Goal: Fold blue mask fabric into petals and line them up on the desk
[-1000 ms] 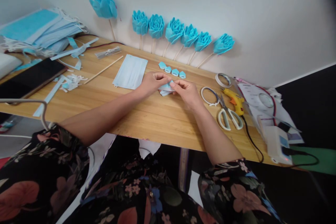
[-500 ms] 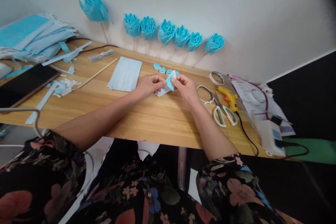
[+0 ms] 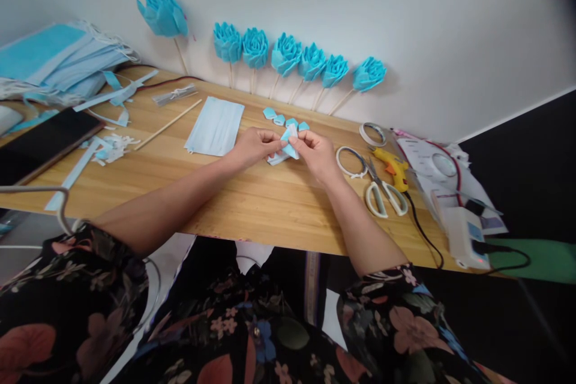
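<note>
Between my fingertips is a small blue-and-white piece of mask fabric (image 3: 289,144), partly folded. My left hand (image 3: 255,149) pinches its left edge, and my right hand (image 3: 316,155) pinches it from the right with thumb and fingers. Under my hands, mostly hidden, lie more pale fabric pieces (image 3: 276,159) on the table. Just beyond are several small folded blue petals (image 3: 269,113) in a row. A flat light-blue mask sheet (image 3: 216,126) lies to the left of my left hand.
Several blue fabric flowers (image 3: 286,55) on sticks lean against the wall. On the right are scissors (image 3: 378,183), a yellow glue gun (image 3: 392,167), tape rolls (image 3: 372,133) and a power strip (image 3: 465,237). At left lie a stick (image 3: 167,125), scraps (image 3: 112,148), a phone (image 3: 47,144) and stacked masks (image 3: 58,57).
The fabric piece has been folded over further and looks smaller. My right fingertips have shifted slightly left, closer to my left ones.
</note>
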`<state>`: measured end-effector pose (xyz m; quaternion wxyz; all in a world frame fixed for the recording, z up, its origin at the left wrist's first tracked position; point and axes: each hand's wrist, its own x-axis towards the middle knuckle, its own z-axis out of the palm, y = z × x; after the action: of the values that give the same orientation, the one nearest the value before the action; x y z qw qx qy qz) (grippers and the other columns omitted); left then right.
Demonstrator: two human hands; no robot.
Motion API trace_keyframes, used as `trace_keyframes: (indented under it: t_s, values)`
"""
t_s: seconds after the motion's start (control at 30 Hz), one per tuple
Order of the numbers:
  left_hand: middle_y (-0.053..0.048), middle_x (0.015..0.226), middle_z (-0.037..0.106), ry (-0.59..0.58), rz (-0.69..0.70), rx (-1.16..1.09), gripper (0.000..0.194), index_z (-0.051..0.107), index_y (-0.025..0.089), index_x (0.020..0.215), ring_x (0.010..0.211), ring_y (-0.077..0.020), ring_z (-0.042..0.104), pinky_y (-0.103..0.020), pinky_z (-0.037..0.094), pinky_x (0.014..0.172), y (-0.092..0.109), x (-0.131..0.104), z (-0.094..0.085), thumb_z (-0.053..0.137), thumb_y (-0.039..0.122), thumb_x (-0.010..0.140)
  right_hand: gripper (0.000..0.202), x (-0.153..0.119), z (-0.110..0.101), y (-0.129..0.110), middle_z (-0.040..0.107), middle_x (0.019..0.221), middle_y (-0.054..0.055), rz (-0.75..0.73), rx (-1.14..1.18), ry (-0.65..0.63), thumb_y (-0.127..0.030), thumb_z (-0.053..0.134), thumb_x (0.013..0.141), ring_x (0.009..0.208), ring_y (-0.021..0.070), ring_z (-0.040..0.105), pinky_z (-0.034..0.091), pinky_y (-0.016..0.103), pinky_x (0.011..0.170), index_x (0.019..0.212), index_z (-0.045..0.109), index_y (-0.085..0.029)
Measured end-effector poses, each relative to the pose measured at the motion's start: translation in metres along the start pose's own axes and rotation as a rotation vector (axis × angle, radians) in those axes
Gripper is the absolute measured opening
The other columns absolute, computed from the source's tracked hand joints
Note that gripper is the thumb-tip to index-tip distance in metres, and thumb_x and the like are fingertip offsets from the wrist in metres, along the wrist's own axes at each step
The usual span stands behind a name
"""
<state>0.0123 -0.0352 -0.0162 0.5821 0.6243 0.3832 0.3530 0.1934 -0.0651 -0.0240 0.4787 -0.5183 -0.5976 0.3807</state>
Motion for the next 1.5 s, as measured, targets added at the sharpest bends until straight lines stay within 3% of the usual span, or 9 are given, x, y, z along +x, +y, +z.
trace_keyframes:
  t_s: [0.17, 0.3, 0.53, 0.7, 1.03, 1.23, 1.37, 1.5]
  values:
    - [0.001, 0.056, 0.057, 0.11, 0.008, -0.04, 0.028, 0.063, 0.014, 0.063, 0.053, -0.0065, 0.048, -0.02, 0.038, 0.053, 0.0005, 0.0013, -0.0014, 0.074, 0.031, 0.082, 0.052, 0.0003, -0.0008, -0.0065, 0.057, 0.073, -0.001, -0.035, 0.021, 0.066, -0.074, 0.066, 0.079, 0.07, 0.0133, 0.051, 0.044, 0.028, 0.066, 0.085, 0.067, -0.023]
    - [0.002, 0.057, 0.056, 0.151, 0.003, -0.061, 0.026, 0.063, 0.015, 0.065, 0.053, -0.0069, 0.048, -0.021, 0.038, 0.053, -0.0005, 0.0012, -0.003, 0.07, 0.029, 0.086, 0.05, 0.0017, -0.0005, -0.0046, 0.064, 0.083, 0.0, -0.041, 0.019, 0.083, -0.07, 0.072, 0.076, 0.076, 0.0147, 0.058, 0.049, 0.029, 0.072, 0.098, 0.065, -0.026]
    - [0.002, 0.056, 0.056, 0.162, 0.005, -0.058, 0.028, 0.062, 0.015, 0.063, 0.054, -0.0068, 0.047, -0.02, 0.038, 0.054, -0.0002, 0.0009, -0.0024, 0.072, 0.031, 0.084, 0.025, 0.0014, 0.0014, -0.0003, 0.066, 0.089, 0.001, -0.109, -0.077, 0.074, -0.044, 0.074, 0.077, 0.082, 0.0149, 0.059, 0.048, 0.029, 0.074, 0.089, 0.065, -0.024]
    - [0.002, 0.055, 0.055, 0.151, -0.013, -0.052, 0.027, 0.063, 0.014, 0.064, 0.053, -0.0064, 0.046, -0.02, 0.038, 0.054, 0.0035, -0.0009, -0.0006, 0.075, 0.031, 0.082, 0.019, 0.0003, 0.0004, -0.0016, 0.066, 0.08, -0.001, -0.096, -0.123, 0.054, -0.041, 0.069, 0.081, 0.072, 0.0132, 0.056, 0.046, 0.03, 0.073, 0.08, 0.066, -0.022]
    - [0.002, 0.054, 0.056, 0.128, -0.012, -0.048, 0.026, 0.065, 0.015, 0.063, 0.052, -0.0067, 0.046, -0.02, 0.04, 0.053, 0.0058, -0.0019, -0.0003, 0.074, 0.029, 0.082, 0.025, 0.0, 0.0014, -0.004, 0.067, 0.077, -0.001, -0.089, -0.111, 0.077, -0.046, 0.072, 0.08, 0.072, 0.0138, 0.057, 0.047, 0.031, 0.072, 0.077, 0.064, -0.022]
    - [0.002, 0.056, 0.056, 0.122, -0.01, -0.018, 0.026, 0.062, 0.015, 0.063, 0.053, -0.0073, 0.047, -0.021, 0.041, 0.055, 0.0045, -0.0014, 0.0002, 0.071, 0.027, 0.085, 0.054, 0.0038, 0.0007, -0.0002, 0.066, 0.078, -0.002, -0.014, 0.065, 0.049, -0.063, 0.079, 0.072, 0.075, 0.0163, 0.059, 0.049, 0.032, 0.074, 0.109, 0.066, -0.027]
    - [0.002, 0.058, 0.058, 0.094, 0.009, 0.008, 0.023, 0.064, 0.014, 0.064, 0.054, -0.0072, 0.048, -0.021, 0.039, 0.055, 0.0045, -0.002, 0.0008, 0.07, 0.024, 0.084, 0.044, 0.0017, 0.0008, -0.0034, 0.059, 0.073, -0.002, 0.035, 0.061, -0.025, -0.063, 0.078, 0.071, 0.069, 0.0141, 0.051, 0.045, 0.031, 0.07, 0.086, 0.068, -0.023]
    - [0.001, 0.06, 0.061, 0.079, 0.003, -0.017, 0.02, 0.065, 0.015, 0.066, 0.054, -0.0069, 0.048, -0.02, 0.039, 0.053, 0.0043, -0.0011, 0.0007, 0.067, 0.023, 0.085, 0.04, 0.0001, 0.0021, -0.006, 0.054, 0.069, -0.002, 0.012, 0.02, 0.064, -0.061, 0.075, 0.072, 0.066, 0.0129, 0.044, 0.041, 0.03, 0.065, 0.075, 0.063, -0.023]
